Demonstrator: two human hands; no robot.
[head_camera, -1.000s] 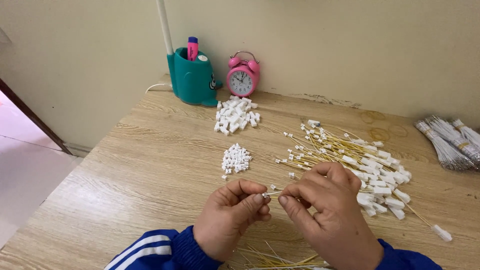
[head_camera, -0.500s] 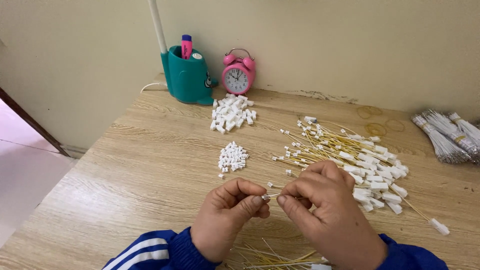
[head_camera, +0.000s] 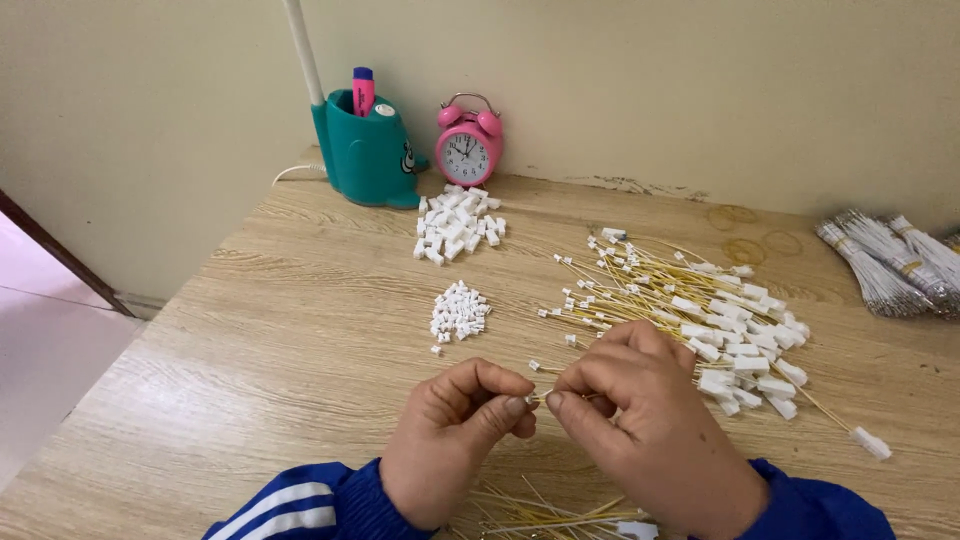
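Observation:
My left hand (head_camera: 455, 430) and my right hand (head_camera: 650, 430) meet fingertip to fingertip low in the middle of the wooden table (head_camera: 280, 330). Between them they pinch a thin yellow wire (head_camera: 537, 397) with a small white connector at its end. Just behind my right hand lies a spread pile of yellow wires with white connectors (head_camera: 690, 300). A small heap of tiny white connectors (head_camera: 458, 312) sits ahead of my left hand, and a larger heap of white connectors (head_camera: 455, 225) lies farther back.
A teal lamp base with a pink marker in it (head_camera: 365, 150) and a pink alarm clock (head_camera: 466, 142) stand against the wall. Bundles of silver wires (head_camera: 890, 255) lie at the right edge. More yellow wires (head_camera: 540, 515) lie under my wrists. The table's left edge drops to the floor.
Both hands stay together on the wire, with only small finger movements. The view has shifted slightly.

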